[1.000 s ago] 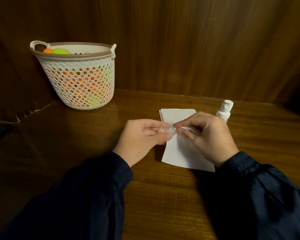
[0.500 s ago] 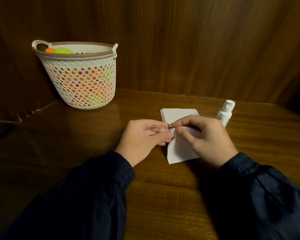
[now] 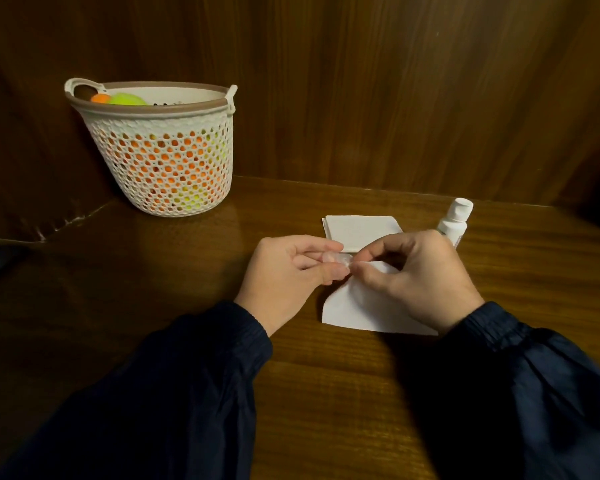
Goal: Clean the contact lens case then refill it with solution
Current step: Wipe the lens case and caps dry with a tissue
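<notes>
A: Start at the left. What stands there?

B: A white mesh basket (image 3: 163,150) with a brown rim, near the counter's far left corner, against the wooden wall. Orange and yellow-green shapes show through its holes and over its rim; I cannot tell what they are.

A: And the contact lens case?

B: The contact lens case (image 3: 336,259) is a small, clear, glassy piece, mostly hidden, held over the middle of the counter (image 3: 153,289) between the two hands. Its form is too small and blurred to say more.

A: How do the fingers lie?

B: The left hand (image 3: 288,271) pinches the case, thumb and forefinger curled in on it from the left. The right hand (image 3: 420,275) meets it from the right, its fingers bent and clamped on a white tissue (image 3: 357,310), pressing that tissue to the case. The tissue hangs from the hand and spreads on the counter below.

A: Anything behind?

B: A second folded white tissue (image 3: 359,232) lies flat just beyond the hands. At its right, half behind the right hand, stands a white solution bottle (image 3: 455,220), capped and upright.

A: The surface and room?

B: The counter is dark, glossy wood with grain running across. Dark wood panelling rises behind it. Dark blue sleeves (image 3: 174,393) cover both arms to the wrists.
</notes>
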### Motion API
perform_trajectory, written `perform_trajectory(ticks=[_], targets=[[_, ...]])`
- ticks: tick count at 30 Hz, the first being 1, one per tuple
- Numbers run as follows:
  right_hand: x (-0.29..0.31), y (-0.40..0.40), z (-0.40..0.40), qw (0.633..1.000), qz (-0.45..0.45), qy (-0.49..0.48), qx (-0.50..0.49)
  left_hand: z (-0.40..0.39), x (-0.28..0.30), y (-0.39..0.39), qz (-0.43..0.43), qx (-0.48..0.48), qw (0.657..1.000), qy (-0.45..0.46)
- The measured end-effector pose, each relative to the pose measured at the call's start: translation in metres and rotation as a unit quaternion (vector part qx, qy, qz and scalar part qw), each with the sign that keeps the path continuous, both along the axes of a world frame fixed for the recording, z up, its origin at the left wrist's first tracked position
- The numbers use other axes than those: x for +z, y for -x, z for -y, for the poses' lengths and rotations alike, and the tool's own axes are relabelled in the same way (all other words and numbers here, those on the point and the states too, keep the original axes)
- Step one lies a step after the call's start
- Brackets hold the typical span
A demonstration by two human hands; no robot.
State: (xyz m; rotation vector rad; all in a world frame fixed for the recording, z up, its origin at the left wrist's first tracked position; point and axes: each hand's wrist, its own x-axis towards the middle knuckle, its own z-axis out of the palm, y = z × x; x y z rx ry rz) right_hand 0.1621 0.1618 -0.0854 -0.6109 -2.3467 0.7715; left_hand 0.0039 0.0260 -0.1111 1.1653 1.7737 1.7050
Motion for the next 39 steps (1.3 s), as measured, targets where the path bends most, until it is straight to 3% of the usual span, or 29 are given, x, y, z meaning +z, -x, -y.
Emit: perform_trajectory(ticks=[7,17,24,33,39], targets=[[-0.001,0.001,0.004,1.000,-0.024,0.017,-0.004,0.000,0.000,0.002,0.002,-0.037,0.999,0.025],[0.007,-0.002,0.007,0.997,0.007,-0.072,-0.006,0.002,0.004,-0.001,0.018,-0.043,0.999,-0.016],[0.005,-0.004,0.003,0.999,-0.004,0.025,0.023,0.003,0.004,0.001,0.016,-0.058,0.998,-0.002],[-0.002,0.000,0.000,0.999,-0.023,0.043,-0.018,0.001,-0.001,0.004,0.047,-0.079,0.996,-0.022],[-0.001,0.002,0.004,0.996,-0.050,0.078,0.012,0.001,-0.001,0.003,0.026,-0.071,0.996,-0.037]])
